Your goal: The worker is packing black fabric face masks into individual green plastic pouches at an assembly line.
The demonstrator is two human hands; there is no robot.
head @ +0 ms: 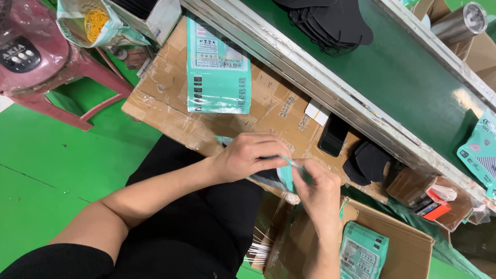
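My left hand (pixel 248 155) and right hand (pixel 318 188), both pinched shut on one teal pouch (pixel 285 173) at the cardboard desk's (pixel 170 111) near edge; filled pouches (pixel 218 64) stacked beyond, loose black masks (pixel 368 161) remaining.

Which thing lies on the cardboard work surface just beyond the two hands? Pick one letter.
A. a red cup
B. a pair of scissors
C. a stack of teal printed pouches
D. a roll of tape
C: a stack of teal printed pouches rests on the cardboard work surface, beyond the left hand and right hand, which together hold one teal pouch.
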